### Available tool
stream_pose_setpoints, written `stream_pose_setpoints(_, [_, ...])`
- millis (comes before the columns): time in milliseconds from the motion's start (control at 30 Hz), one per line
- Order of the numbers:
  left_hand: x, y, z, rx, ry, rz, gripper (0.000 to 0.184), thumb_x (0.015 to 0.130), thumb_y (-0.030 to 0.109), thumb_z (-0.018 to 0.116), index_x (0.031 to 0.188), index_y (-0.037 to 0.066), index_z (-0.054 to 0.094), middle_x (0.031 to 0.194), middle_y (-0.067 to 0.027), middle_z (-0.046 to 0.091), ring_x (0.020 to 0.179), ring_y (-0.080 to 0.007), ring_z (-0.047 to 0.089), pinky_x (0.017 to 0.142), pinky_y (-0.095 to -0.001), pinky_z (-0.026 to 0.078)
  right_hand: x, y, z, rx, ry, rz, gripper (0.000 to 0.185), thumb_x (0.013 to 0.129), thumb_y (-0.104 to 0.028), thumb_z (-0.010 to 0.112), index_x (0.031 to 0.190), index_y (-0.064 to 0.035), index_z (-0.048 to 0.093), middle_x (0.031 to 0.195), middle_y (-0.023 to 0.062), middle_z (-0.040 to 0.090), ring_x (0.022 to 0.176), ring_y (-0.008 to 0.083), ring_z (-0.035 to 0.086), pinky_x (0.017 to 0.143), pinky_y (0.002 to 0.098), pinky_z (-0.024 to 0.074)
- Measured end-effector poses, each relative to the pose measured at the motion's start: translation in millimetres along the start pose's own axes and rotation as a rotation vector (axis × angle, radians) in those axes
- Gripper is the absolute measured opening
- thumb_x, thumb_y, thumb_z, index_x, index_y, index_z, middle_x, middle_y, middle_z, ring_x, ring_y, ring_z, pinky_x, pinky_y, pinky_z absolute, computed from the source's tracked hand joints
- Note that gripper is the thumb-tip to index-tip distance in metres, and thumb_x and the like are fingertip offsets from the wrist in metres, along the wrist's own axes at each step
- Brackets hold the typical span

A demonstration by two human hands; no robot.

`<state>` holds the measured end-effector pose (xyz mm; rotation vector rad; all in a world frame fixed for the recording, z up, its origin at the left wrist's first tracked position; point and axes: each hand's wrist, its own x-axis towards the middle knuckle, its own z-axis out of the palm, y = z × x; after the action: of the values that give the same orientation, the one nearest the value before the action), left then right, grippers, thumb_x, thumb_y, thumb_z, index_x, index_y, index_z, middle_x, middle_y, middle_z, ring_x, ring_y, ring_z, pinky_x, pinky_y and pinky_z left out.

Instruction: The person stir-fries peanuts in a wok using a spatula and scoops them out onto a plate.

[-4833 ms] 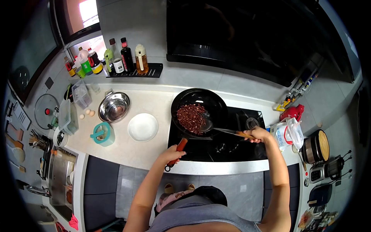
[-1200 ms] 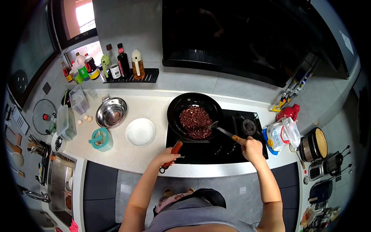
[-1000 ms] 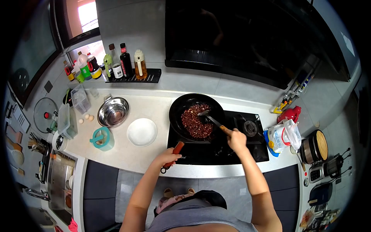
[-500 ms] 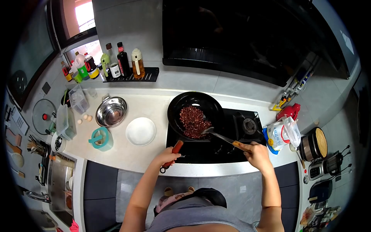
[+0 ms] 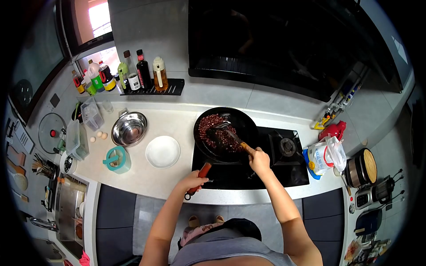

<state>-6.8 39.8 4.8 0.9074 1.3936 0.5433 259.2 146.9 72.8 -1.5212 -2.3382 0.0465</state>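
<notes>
A black wok sits on the left side of the black gas stove. Reddish-brown peanuts lie spread over its bottom, mostly toward the left. My left hand is closed around the wok's red-brown handle, which points toward me. With my right hand I grip the wooden handle of a metal spatula. Its blade is down among the peanuts near the middle of the wok and partly covered by them.
Left of the stove stand a white bowl, a steel bowl, a teal-lidded container and several eggs. Bottles line a wall shelf. A white plastic bag lies right of the stove.
My right hand has moved left and away from me, pushing the spatula from the wok's near right side toward its middle. The peanuts have shifted left and back. My left hand stays on the handle.
</notes>
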Motion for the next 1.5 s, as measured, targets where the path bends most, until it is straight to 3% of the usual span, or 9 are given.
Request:
stream_pose_setpoints(167, [0.6,-1.7,-0.6,-0.009,-0.002,0.002,0.031,0.081,0.02,0.065,0.096,0.004,0.042,0.069,-0.0029,0.049,0.048,-0.011,0.049,0.041,-0.0266,0.042,-28.6,23.9,-32.5,-0.19,0.075,-0.001,0.037,0.065,-0.006,0.063,0.099,-0.0173,0.068,0.073,0.0114,0.057,0.057,0.0293,0.06,0.053,0.0402,0.0503])
stream_pose_setpoints(433, [2.8,-2.2,-0.3,-0.008,0.001,-0.005,0.032,0.081,0.02,0.065,0.096,0.004,0.042,0.069,-0.0029,0.049,0.047,-0.0112,0.049,0.04,-0.0269,0.042,-57.0,18.8,-130.8,-0.03,-0.258,-0.082,0.038,0.066,-0.009,0.065,0.103,-0.0175,0.067,0.082,0.0118,0.064,0.074,0.0312,0.061,0.067,0.0391,0.05])
stream_pose_setpoints(667, [1.9,-4.1,-1.2,-0.02,0.0,0.009,0.035,0.08,0.022,0.066,0.098,0.003,0.042,0.069,-0.0029,0.05,0.048,-0.0111,0.049,0.041,-0.0265,0.043,-11.7,-4.0,-22.0,0.039,-0.074,-0.043,0.037,0.072,-0.009,0.062,0.108,-0.0181,0.065,0.08,0.0128,0.06,0.071,0.0317,0.061,0.064,0.0398,0.0505])
stream_pose_setpoints(833, [-2.3,0.1,-0.1,-0.023,0.008,0.004,0.033,0.081,0.02,0.065,0.098,0.003,0.042,0.069,-0.0028,0.049,0.048,-0.011,0.049,0.042,-0.0262,0.043,-8.9,8.2,-8.5,-0.107,0.066,0.049,0.041,0.07,-0.005,0.06,0.109,-0.0186,0.064,0.076,0.0126,0.058,0.064,0.0304,0.061,0.057,0.0407,0.0507])
stream_pose_setpoints(1067, [1.9,-2.3,-0.2,-0.021,-0.001,-0.011,0.032,0.082,0.019,0.064,0.097,0.003,0.041,0.069,-0.0028,0.048,0.048,-0.0112,0.048,0.042,-0.0262,0.042,-60.1,14.4,-118.7,-0.179,-0.156,0.041,0.042,0.067,-0.007,0.062,0.106,-0.0217,0.066,0.076,0.0107,0.061,0.071,0.0291,0.062,0.065,0.0399,0.0494])
stream_pose_setpoints(1167, [-1.3,-0.5,0.4,-0.017,0.012,-0.001,0.033,0.08,0.02,0.064,0.098,0.002,0.043,0.07,-0.0045,0.05,0.049,-0.0118,0.049,0.043,-0.027,0.043,-58.9,9.8,-134.6,-0.05,-0.279,0.007,0.038,0.066,-0.008,0.064,0.104,-0.016,0.067,0.09,0.0111,0.066,0.08,0.0296,0.062,0.069,0.0368,0.0502])
stream_pose_setpoints(1267, [0.5,-2.5,-0.9,-0.016,0.001,0.003,0.033,0.08,0.02,0.064,0.098,0.002,0.043,0.071,-0.0044,0.05,0.049,-0.0118,0.049,0.043,-0.0271,0.043,-43.3,0.8,-108.4,0.028,-0.297,-0.021,0.038,0.067,-0.008,0.063,0.104,-0.0148,0.066,0.093,0.0114,0.065,0.082,0.0304,0.062,0.072,0.0366,0.0505])
stream_pose_setpoints(1367, [1.2,-3.0,-1.1,-0.014,-0.001,-0.001,0.033,0.08,0.021,0.064,0.099,0.002,0.043,0.071,-0.0045,0.05,0.05,-0.0118,0.049,0.043,-0.0272,0.043,-19.7,-5.7,-54.8,0.03,-0.175,-0.044,0.039,0.071,-0.01,0.062,0.108,-0.0175,0.065,0.084,0.0135,0.064,0.075,0.033,0.062,0.071,0.04,0.0502])
stream_pose_setpoints(1500, [-1.1,-1.1,-0.1,-0.022,0.001,0.001,0.035,0.08,0.021,0.064,0.101,0.001,0.043,0.073,-0.005,0.051,0.051,-0.0121,0.049,0.043,-0.0271,0.043,-2.8,-10.1,-1.0,-0.028,-0.024,0.023,0.043,0.071,-0.008,0.062,0.112,-0.0204,0.063,0.078,0.0127,0.059,0.067,0.0309,0.061,0.061,0.0403,0.0505])
